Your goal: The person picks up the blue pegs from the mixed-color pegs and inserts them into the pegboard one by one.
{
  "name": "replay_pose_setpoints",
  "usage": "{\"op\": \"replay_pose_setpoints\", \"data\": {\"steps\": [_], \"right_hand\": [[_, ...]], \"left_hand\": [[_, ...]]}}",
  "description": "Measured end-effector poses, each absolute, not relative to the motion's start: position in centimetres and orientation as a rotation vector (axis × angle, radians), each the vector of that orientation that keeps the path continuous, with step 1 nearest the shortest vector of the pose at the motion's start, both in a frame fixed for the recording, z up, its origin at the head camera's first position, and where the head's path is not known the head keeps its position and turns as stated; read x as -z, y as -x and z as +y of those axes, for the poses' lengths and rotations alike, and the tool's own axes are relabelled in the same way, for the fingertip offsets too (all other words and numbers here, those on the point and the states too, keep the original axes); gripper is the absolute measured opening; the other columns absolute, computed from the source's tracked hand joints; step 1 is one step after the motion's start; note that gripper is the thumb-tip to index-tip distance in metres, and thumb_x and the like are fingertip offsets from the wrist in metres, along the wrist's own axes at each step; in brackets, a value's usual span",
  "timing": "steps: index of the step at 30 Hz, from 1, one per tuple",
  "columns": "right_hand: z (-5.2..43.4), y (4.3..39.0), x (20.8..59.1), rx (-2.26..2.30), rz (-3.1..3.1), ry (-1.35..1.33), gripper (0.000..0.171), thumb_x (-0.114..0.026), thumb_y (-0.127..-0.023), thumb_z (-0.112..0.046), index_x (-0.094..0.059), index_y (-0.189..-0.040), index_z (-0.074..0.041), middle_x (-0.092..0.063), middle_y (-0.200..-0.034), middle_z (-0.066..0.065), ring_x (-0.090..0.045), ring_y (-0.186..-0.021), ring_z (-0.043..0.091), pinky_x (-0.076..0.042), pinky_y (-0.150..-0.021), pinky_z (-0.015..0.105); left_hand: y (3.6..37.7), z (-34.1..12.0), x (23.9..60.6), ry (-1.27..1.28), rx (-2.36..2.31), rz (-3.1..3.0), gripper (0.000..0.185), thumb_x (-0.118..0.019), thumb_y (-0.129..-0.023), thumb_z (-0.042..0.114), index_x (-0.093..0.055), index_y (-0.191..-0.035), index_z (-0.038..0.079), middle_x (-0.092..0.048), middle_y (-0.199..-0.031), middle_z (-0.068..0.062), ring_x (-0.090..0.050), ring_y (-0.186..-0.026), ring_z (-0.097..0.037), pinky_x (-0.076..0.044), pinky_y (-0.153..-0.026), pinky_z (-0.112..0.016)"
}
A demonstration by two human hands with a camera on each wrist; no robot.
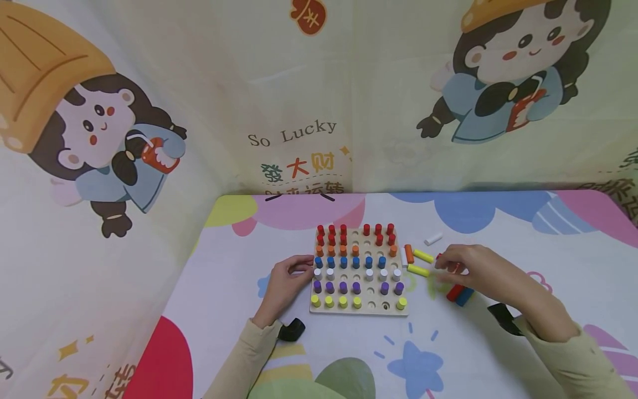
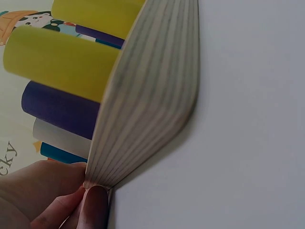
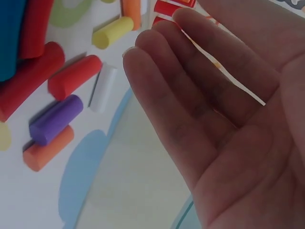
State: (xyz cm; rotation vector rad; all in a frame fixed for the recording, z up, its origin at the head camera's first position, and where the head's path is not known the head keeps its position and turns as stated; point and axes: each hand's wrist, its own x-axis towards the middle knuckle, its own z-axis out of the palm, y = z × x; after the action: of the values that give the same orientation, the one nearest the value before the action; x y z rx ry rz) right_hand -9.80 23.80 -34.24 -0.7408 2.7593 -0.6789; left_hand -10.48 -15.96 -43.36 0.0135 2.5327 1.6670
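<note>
A wooden pegboard (image 1: 359, 310) stands on the table with rows of red, orange, blue, white, purple and yellow pegs, some holes bare. My left hand (image 1: 286, 285) grips its left edge; in the left wrist view the fingers (image 2: 43, 183) and thumb pinch the board's rim (image 2: 147, 95) beside the upright pegs. My right hand (image 1: 478, 271) hovers over loose pegs right of the board. In the right wrist view its fingers are loosely extended, the palm (image 3: 252, 157) bare, with red pegs (image 3: 167, 8) showing behind the fingertips. Part of the pile is hidden under this hand.
Between board and right hand lie yellow pegs (image 1: 423, 255) and an orange peg (image 1: 409, 254). A white peg (image 1: 433, 239) lies farther back. A blue peg (image 1: 464, 297) is below the right hand; a purple peg (image 3: 56, 120) shows in the right wrist view. Printed cloth walls rise behind the table.
</note>
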Motion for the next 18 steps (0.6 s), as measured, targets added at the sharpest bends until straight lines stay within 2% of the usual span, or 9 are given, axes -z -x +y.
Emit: {"op": "replay_pose_setpoints", "data": {"steps": [6,13,18], "right_hand": [[24.7,9.3,34.6,0.655,2.775,0.835,0.017,-0.082,-0.078,-0.011,-0.073,-0.090,-0.019,-0.064,-0.086,-0.015,-0.057,-0.076,-0.001,-0.056,-0.067,0.026],[25.3,8.9,35.1,0.664,2.694,0.830,0.013,-0.083,-0.079,-0.023,-0.074,-0.089,-0.024,-0.061,-0.082,-0.021,-0.051,-0.072,-0.004,-0.053,-0.066,0.023],[25.8,8.7,35.4,0.643,2.657,0.832,0.016,-0.083,-0.078,-0.030,-0.074,-0.090,-0.025,-0.063,-0.082,-0.022,-0.052,-0.072,-0.005,-0.053,-0.067,0.023]], "left_hand": [[10.5,-16.0,43.3,-0.012,-1.653,2.538,0.031,-0.073,-0.090,0.018,-0.070,-0.120,0.013,-0.071,-0.116,-0.001,-0.068,-0.099,-0.014,-0.057,-0.088,-0.028],[10.4,-15.9,43.2,-0.018,-1.647,2.549,0.031,-0.073,-0.090,0.019,-0.070,-0.120,0.013,-0.071,-0.115,-0.001,-0.068,-0.099,-0.014,-0.057,-0.088,-0.030],[10.4,-15.9,43.2,-0.023,-1.642,2.554,0.031,-0.073,-0.090,0.020,-0.070,-0.120,0.013,-0.071,-0.115,-0.001,-0.068,-0.098,-0.014,-0.057,-0.087,-0.030]]}}
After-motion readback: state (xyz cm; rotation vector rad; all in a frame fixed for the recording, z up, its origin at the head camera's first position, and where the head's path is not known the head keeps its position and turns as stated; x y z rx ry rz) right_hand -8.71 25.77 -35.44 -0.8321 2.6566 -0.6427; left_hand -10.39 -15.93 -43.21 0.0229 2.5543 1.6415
